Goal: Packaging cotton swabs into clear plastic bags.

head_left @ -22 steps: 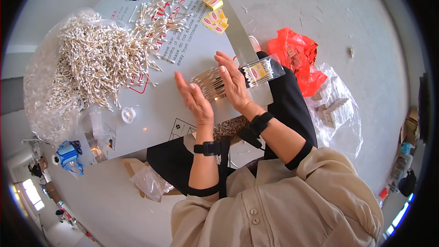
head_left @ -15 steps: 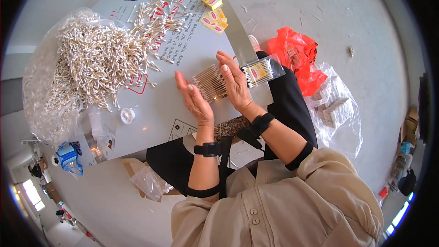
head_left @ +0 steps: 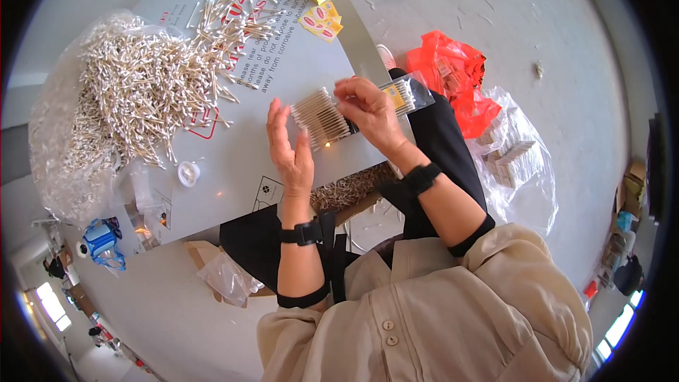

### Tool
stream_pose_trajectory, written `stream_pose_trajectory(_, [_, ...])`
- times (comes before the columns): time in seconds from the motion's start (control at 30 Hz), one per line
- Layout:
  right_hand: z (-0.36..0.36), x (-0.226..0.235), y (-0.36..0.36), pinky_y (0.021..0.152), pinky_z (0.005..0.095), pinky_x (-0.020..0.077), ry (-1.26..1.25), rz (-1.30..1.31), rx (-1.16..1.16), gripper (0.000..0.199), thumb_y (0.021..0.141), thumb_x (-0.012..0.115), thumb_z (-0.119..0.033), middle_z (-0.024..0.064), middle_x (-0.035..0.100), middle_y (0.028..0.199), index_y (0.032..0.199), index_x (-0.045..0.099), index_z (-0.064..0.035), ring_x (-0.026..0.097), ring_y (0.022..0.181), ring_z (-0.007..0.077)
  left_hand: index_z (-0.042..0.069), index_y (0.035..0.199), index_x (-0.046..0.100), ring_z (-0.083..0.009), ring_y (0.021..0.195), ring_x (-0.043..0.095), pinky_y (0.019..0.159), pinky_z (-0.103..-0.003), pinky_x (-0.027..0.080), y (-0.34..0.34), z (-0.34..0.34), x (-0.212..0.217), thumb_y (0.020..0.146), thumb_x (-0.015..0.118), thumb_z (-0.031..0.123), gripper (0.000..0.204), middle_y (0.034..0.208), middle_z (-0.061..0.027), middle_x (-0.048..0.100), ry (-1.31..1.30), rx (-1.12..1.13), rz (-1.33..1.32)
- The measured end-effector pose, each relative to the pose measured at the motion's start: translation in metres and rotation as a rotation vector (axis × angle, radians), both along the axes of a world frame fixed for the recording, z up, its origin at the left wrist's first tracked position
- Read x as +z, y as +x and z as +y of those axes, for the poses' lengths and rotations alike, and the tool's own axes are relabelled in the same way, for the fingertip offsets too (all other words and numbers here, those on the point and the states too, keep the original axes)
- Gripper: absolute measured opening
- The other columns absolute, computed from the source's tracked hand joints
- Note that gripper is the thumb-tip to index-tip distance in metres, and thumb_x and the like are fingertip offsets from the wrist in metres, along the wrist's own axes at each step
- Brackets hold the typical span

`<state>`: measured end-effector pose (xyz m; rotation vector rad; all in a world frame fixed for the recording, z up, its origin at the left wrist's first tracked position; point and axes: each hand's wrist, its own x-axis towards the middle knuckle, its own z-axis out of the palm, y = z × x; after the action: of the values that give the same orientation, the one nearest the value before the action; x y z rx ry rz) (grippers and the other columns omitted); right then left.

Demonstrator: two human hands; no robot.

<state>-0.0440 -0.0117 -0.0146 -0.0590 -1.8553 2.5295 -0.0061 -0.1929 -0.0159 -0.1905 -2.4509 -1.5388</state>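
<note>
A flat row of cotton swabs (head_left: 318, 120) lies side by side on the table between my hands. My left hand (head_left: 290, 155) stands at its left end, fingers stretched upward and thumb apart, holding nothing. My right hand (head_left: 375, 114) is over the row's right end, its thumb and fingertips pinched together; what they hold, if anything, is too small to make out. Partly hidden behind that hand, a clear bag of swabs with a yellow label (head_left: 395, 95) lies at the table's right edge.
A big heap of loose swabs (head_left: 134, 85) spills from a clear plastic bag at the left. Yellow cards (head_left: 322, 21) lie at the far edge. A small white roll (head_left: 188, 174) is near the heap. Red (head_left: 453, 78) and clear bags (head_left: 513, 163) sit on the floor at right.
My right hand has gone from flat and upright at the row's right side to a pinch over its end. The left hand has shifted slightly left, its fingers pointing more upward.
</note>
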Motion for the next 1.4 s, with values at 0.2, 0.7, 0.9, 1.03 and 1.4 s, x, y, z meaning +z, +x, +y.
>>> stream_pose_trajectory(0.2, [0.029,0.021,0.020,0.070,0.0371,0.0506,0.873,0.407,0.354,0.020,0.071,0.071,-0.005,0.0095,0.059,0.089,0.090,0.064,-0.0053,0.062,0.081,0.0284,0.008,0.150,0.029,-0.0362,0.145,0.020,0.115,-0.054,0.019,0.018,0.012,0.024,0.086,0.065,0.040,0.079,0.157,-0.0172,0.022,-0.720,-0.109,-0.061])
stream_pose_trajectory(0.7, [0.000,0.010,0.018,0.061,0.0446,0.0511,1.253,0.318,0.168,0.008,0.076,0.058,-0.011,0.0121,0.060,0.072,0.072,0.060,-0.0045,0.063,0.064,0.0343,0.011,0.153,0.020,-0.0319,0.148,0.016,0.116,-0.057,0.011,0.025,0.019,0.012,0.089,0.062,0.040,0.083,0.159,-0.0150,0.018,-0.855,-0.112,-0.167])
stream_pose_trajectory(0.9, [0.001,0.013,0.016,0.063,0.0428,0.0522,1.215,0.228,0.158,0.010,0.080,0.057,-0.011,0.0133,0.063,0.078,0.077,0.062,-0.0030,0.064,0.070,0.0354,0.005,0.152,0.020,-0.0376,0.146,0.017,0.117,-0.055,0.013,0.010,0.023,0.013,0.093,0.056,0.040,0.078,0.157,-0.0222,0.019,-0.718,-0.008,-0.117])
stream_pose_trajectory(1.03, [-0.005,0.025,0.017,0.070,0.0376,0.0527,0.857,0.188,0.004,0.013,0.088,0.058,-0.012,0.0149,0.064,0.093,0.091,0.063,-0.0009,0.066,0.079,0.0294,0.001,0.152,0.016,-0.0372,0.146,0.018,0.118,-0.046,0.016,-0.015,0.018,0.003,0.101,0.044,0.036,0.068,0.156,-0.0256,0.018,-0.003,0.204,-0.017])
stream_pose_trajectory(1.4, [-0.039,-0.004,-0.001,0.107,0.0348,0.0358,0.339,0.180,-0.052,0.038,0.102,0.047,-0.021,0.0208,0.047,0.141,0.130,0.050,0.0038,0.046,0.130,0.0326,-0.005,0.148,0.023,-0.0327,0.142,0.028,0.117,-0.044,0.021,-0.028,0.038,-0.006,0.104,0.035,0.037,0.063,0.152,-0.0250,0.029,0.461,0.226,-0.021])
